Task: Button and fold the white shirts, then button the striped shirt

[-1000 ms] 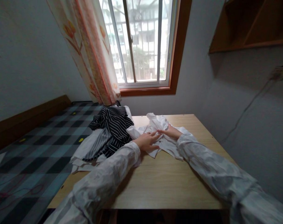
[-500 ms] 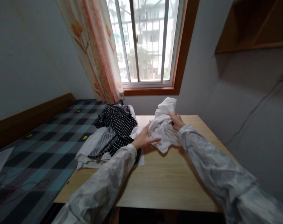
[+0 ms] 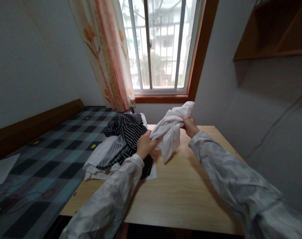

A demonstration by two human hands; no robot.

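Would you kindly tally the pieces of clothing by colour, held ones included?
White crumpled cloth garment, gripped by left hand and right hand: 1
Black-and-white striped garment: 1
Pale grey-white pieces beneath the striped one: exact count unclear
Total clearly distinct: 2

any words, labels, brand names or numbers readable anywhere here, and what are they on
None can be read.
The white garment, held by the left hand and the right hand, shows no tag or print.
The striped clothes on the wooden table show only stripes.
The curtain bears a flower pattern, no lettering.
The building seen through the window is too blurred to show any sign.
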